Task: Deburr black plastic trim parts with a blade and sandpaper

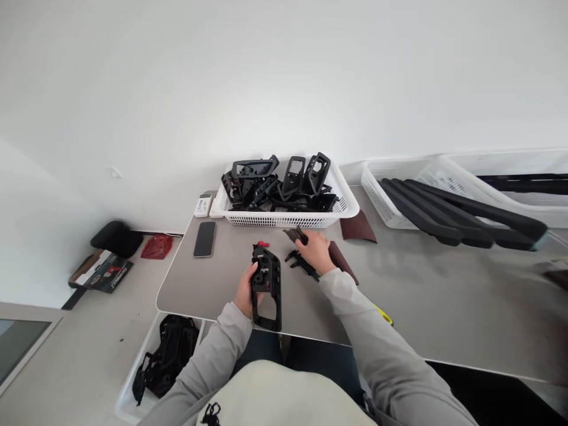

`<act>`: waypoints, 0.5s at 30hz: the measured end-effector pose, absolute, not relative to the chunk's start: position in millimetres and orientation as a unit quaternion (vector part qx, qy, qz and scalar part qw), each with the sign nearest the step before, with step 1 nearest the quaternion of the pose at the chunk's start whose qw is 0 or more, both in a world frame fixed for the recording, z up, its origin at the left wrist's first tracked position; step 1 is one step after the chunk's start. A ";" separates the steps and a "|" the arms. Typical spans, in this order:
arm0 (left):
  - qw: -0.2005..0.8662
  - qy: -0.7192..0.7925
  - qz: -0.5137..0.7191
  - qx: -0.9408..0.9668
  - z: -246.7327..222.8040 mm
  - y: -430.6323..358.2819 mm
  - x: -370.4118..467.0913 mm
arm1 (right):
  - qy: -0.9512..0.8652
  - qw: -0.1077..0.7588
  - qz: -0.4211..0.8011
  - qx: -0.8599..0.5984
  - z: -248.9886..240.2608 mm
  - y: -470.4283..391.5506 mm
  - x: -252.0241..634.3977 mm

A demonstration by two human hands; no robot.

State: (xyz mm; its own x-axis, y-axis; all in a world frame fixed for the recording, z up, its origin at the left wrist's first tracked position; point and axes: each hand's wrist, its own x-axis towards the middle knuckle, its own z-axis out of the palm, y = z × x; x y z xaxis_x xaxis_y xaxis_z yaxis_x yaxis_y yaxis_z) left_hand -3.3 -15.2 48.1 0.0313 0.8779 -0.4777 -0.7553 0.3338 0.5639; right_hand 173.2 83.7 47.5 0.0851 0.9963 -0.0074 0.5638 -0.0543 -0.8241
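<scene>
My left hand (245,294) is closed on a black plastic frame (276,284) with a rectangular opening, held upright at the table's front edge. A small red piece (263,244) shows at the frame's top; I cannot tell if it is attached. My right hand (316,248) grips a small dark folded piece (293,235), perhaps sandpaper, above the table. Just below that hand lies a black caliper (306,265), partly hidden by the wrist. Beside the wrist is a brown sandpaper sheet (342,262), and another brown sheet (359,227) lies behind it.
A white basket (284,221) of similar black frames stands at the back. Long black trim pieces (448,216) rest across a white basket (377,198) at right. A phone (205,239) lies left. A yellow-edged object (384,315) is by my right forearm. Below left, a bin (128,393) holds black parts.
</scene>
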 end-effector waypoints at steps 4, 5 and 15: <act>0.750 0.367 0.547 0.061 46.7 -9.9 0.4 | -0.556 0.415 0.469 -0.547 50.3 47.2 161.2; 0.755 0.366 0.540 0.068 45.5 -8.9 2.8 | -0.541 0.431 0.496 -0.524 50.5 37.7 157.4; 0.694 0.381 0.587 0.169 35.2 -23.8 32.0 | -0.422 0.586 0.494 -0.484 68.4 -6.1 142.6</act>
State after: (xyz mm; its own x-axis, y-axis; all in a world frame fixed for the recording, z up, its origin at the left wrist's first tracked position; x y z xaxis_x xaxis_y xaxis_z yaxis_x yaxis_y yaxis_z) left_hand 32.0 -23.8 35.2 0.0215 0.9436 -0.3304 -0.6862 0.2543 0.6815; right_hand 142.6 -6.1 68.4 0.1541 0.9879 0.0160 -0.1702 0.0425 -0.9845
